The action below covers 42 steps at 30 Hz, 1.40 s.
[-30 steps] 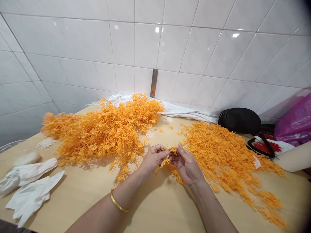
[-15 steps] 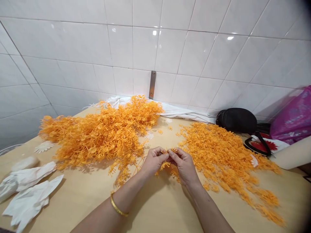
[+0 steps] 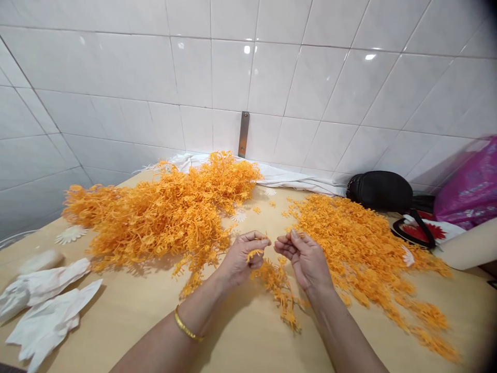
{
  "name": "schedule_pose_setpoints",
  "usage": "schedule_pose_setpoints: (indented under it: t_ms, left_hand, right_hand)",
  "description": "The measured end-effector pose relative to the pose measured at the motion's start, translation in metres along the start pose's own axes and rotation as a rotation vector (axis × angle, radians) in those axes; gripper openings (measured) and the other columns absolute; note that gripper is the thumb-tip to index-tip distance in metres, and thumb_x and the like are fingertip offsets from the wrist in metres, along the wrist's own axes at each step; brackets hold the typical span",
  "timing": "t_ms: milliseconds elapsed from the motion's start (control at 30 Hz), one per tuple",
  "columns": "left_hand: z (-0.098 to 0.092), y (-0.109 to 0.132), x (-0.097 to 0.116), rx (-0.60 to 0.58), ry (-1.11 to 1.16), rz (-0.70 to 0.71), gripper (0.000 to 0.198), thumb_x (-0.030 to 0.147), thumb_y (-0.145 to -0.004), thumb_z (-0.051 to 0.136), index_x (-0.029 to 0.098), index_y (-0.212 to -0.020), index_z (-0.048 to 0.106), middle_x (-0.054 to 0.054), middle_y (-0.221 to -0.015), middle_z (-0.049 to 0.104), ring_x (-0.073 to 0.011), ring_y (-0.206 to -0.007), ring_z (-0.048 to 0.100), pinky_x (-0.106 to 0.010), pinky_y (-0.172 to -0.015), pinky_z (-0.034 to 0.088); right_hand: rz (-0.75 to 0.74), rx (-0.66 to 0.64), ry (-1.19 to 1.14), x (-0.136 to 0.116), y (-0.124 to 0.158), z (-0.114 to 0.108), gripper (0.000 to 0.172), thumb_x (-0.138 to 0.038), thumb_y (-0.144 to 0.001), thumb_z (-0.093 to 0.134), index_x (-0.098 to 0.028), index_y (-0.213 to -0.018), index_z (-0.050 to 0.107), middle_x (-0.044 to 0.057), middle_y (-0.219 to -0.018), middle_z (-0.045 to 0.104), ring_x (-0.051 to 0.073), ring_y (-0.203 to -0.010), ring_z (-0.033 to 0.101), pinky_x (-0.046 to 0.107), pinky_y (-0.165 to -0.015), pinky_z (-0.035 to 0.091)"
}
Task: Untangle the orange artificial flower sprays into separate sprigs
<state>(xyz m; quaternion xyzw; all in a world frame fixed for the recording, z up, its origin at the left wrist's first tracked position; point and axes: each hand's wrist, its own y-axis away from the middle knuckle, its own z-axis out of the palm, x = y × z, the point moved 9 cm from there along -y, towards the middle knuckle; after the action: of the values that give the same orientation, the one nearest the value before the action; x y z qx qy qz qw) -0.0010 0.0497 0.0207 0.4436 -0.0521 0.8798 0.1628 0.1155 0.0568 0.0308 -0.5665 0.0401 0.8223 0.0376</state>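
Note:
My left hand (image 3: pixel 243 259) is closed on an orange artificial flower sprig (image 3: pixel 254 254), whose tips stick out between thumb and fingers. A longer orange spray (image 3: pixel 285 300) hangs or lies just below, between my two wrists; how it joins the held piece is hidden. My right hand (image 3: pixel 306 259) is a short gap to the right, thumb pressed to the fingers; whatever sits in that pinch is too small to make out. Left of my hands rises a tall heap of branching orange sprays (image 3: pixel 166 212). To the right spreads a flatter pile of small loose orange pieces (image 3: pixel 349 243).
White crumpled cloths or gloves (image 3: pixel 54 321) lie at the left front, near a white flower-shaped piece (image 3: pixel 71 234). Behind the piles, white cloth (image 3: pixel 295 181) runs along the tiled wall. A black pouch (image 3: pixel 380 190) and a purple bag (image 3: pixel 469 186) stand at the back right.
My hands were together on the orange sprig; now they are apart, the right one drawn to the right. The orange spray below them shows more fully.

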Motion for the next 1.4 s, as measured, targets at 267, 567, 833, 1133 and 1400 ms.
schedule_pose_setpoints:
  t_ms: [267, 567, 833, 1133, 1400]
  left_hand:
    - [-0.019, -0.011, -0.007, 0.124, 0.118, 0.04, 0.02, 0.029, -0.067, 0.062, 0.015, -0.072, 0.05, 0.005, -0.055, 0.045, -0.002, -0.039, 0.035, -0.019, -0.045, 0.031]
    - [-0.017, -0.008, 0.006, 0.188, -0.189, 0.231, 0.023, 0.032, -0.069, 0.06, 0.017, -0.062, 0.043, 0.005, -0.049, 0.047, -0.0054, -0.04, 0.042, -0.02, -0.047, 0.035]
    - [-0.009, -0.007, -0.002, 0.132, -0.256, 0.173, 0.027, 0.032, -0.062, 0.066, 0.016, -0.06, 0.044, 0.004, -0.048, 0.048, -0.0053, -0.04, 0.041, -0.019, -0.042, 0.031]
    - [0.001, -0.006, -0.01, 0.002, 0.046, -0.027, 0.022, 0.021, -0.062, 0.065, 0.014, -0.065, 0.044, 0.002, -0.051, 0.051, -0.0039, -0.04, 0.042, -0.015, -0.039, 0.023]
    - [-0.012, -0.004, 0.005, 0.049, 0.214, 0.035, 0.026, 0.017, -0.063, 0.064, 0.016, -0.06, 0.039, 0.01, -0.044, 0.03, 0.0001, -0.034, 0.022, -0.015, -0.038, 0.021]
  right_hand:
    - [-0.635, 0.475, 1.155, -0.083, 0.011, -0.041, 0.035, -0.03, -0.073, 0.048, -0.011, -0.101, 0.056, 0.019, -0.11, 0.049, 0.033, -0.106, 0.039, 0.049, -0.086, 0.029]
    - [-0.273, -0.145, 0.709, -0.025, 0.013, 0.016, 0.034, -0.05, -0.075, 0.048, -0.017, -0.078, 0.055, 0.004, -0.07, 0.058, 0.015, -0.063, 0.053, 0.026, -0.056, 0.04]
    - [-0.193, -0.215, 0.526, -0.004, 0.014, 0.025, 0.03, -0.043, -0.076, 0.05, -0.017, -0.061, 0.051, 0.0, -0.058, 0.055, 0.013, -0.058, 0.052, 0.025, -0.056, 0.042]
    - [0.126, -0.17, -0.042, 0.022, 0.005, 0.021, 0.028, -0.04, -0.064, 0.065, -0.016, -0.058, 0.053, -0.003, -0.05, 0.053, 0.008, -0.043, 0.05, 0.021, -0.044, 0.042]
    - [-0.279, 0.232, 0.15, -0.043, -0.014, -0.054, 0.025, -0.041, -0.066, 0.06, -0.018, -0.071, 0.052, -0.001, -0.064, 0.051, 0.013, -0.056, 0.051, 0.039, -0.067, 0.048]
